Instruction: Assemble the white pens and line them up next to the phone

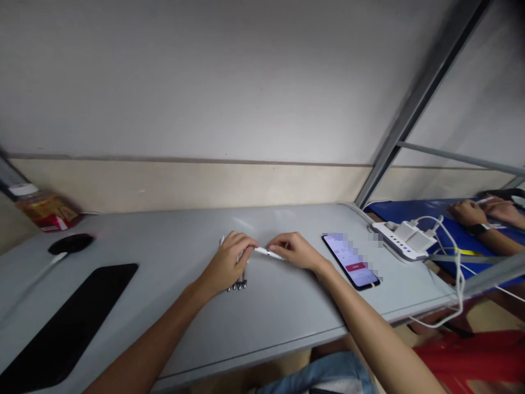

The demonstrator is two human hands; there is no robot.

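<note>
My left hand (228,261) rests on the grey table (262,323), fingers curled over a small bunch of white pens (238,284) whose dark tips stick out below the palm. My right hand (296,250) pinches one end of a single white pen (266,252) that lies between both hands. The left fingertips touch that pen's other end.
A lit smartphone (351,261) lies right of my right hand. A white power strip with chargers and cables (406,239) sits at the table's right end. A black mat (69,323), a black mouse (70,243) and a snack packet (47,210) are at left. Another person's hands (484,212) work over a blue surface at far right.
</note>
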